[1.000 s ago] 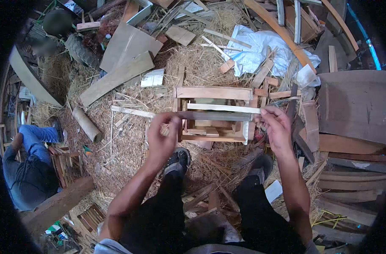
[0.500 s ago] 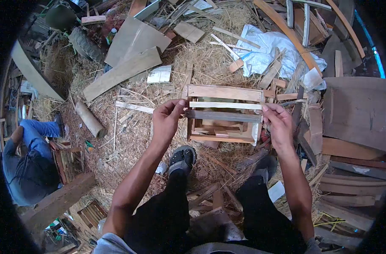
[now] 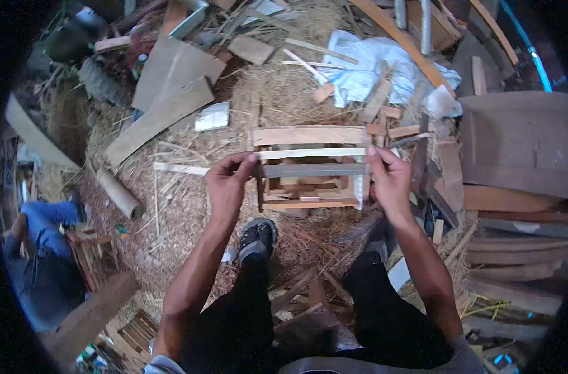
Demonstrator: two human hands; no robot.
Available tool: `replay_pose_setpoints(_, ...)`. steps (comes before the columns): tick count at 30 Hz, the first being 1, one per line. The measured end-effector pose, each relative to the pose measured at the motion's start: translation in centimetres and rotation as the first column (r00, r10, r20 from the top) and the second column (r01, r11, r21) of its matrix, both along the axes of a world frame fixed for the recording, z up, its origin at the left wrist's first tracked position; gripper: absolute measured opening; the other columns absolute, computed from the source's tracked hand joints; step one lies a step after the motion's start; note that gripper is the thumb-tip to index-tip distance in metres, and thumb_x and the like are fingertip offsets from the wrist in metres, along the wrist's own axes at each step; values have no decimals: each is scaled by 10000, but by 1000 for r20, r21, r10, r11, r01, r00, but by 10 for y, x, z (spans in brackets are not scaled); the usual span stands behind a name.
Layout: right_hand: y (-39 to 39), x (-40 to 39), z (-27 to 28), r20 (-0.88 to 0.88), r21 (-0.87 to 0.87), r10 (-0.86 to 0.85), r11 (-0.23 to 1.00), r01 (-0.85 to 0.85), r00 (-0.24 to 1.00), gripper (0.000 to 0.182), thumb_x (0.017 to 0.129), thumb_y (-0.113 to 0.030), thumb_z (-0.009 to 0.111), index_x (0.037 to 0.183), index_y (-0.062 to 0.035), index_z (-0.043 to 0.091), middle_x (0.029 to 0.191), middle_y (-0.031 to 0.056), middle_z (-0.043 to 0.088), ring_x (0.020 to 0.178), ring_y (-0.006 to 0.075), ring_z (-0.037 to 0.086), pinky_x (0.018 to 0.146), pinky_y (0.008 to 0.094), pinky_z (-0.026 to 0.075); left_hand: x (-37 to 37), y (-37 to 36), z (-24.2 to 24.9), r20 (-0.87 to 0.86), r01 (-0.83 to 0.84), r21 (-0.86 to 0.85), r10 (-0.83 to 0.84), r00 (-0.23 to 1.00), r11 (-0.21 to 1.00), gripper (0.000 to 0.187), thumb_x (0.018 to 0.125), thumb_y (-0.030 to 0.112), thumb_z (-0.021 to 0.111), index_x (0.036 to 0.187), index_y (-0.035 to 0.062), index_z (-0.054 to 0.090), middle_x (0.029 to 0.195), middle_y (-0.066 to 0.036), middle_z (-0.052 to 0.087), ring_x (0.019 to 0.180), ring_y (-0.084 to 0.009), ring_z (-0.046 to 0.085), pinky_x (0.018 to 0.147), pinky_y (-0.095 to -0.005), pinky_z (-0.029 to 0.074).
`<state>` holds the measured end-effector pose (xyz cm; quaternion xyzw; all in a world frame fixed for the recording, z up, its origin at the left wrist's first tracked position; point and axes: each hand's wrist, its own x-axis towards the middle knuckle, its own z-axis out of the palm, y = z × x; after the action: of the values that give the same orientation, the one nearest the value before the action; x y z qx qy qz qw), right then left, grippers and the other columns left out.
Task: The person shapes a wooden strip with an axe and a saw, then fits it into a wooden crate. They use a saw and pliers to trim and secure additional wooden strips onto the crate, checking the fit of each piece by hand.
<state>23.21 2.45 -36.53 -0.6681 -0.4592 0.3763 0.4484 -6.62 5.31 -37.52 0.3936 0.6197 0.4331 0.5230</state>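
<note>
A pale wooden slat (image 3: 312,153) lies across a small open wooden frame (image 3: 309,135), between its light top board and a dark grey slat (image 3: 315,169). My left hand (image 3: 229,181) pinches the pale slat's left end between thumb and finger. At the other end, the fingers of my right hand (image 3: 390,177) are closed on the slat near the frame's right side. Through the openings in the frame, small wood pieces show.
Another person (image 3: 47,262) sits at the far left beside a wooden crate (image 3: 94,258). A white sack (image 3: 371,65) lies beyond the frame. Curved boards (image 3: 514,255) are stacked at the right. Wood scraps and shavings cover the ground around my feet.
The view has shifted, so the surroundings sit further left. Both hands still hold the pale slat, which now lies level across the frame.
</note>
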Motion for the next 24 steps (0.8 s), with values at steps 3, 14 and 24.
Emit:
replay_pose_setpoints(3, -2, 1, -12, -142, -7, -85, 996, 85, 986, 226, 981, -175, 628, 1041, 28, 706, 784, -28, 621, 693, 39, 506, 626, 223, 426, 1, 0, 0, 23, -24, 16, 24, 999, 1000, 196, 901, 152, 725, 1008, -12, 729, 847, -35, 709, 705, -63, 568, 636, -230, 448)
replay_pose_setpoints(14, 1, 4, -14, -202, -81, -17, 997, 1, 979, 194, 925, -151, 704, 1016, 20, 711, 880, 11, 693, 770, 44, 587, 694, 205, 473, 2, 1, 2, -5, -36, -3, 36, 999, 999, 167, 903, 145, 722, 964, -9, 737, 757, -7, 663, 648, -63, 516, 613, -231, 413)
replay_pose_setpoints(24, 2, 3, -20, -293, -84, -46, 996, 22, 955, 130, 919, -158, 712, 923, -32, 681, 754, -54, 616, 671, 18, 496, 606, 205, 387, 7, 4, 0, 204, -106, -109, 127, 971, 988, 108, 886, 112, 733, 922, 11, 718, 723, 3, 620, 638, -69, 517, 606, -230, 416)
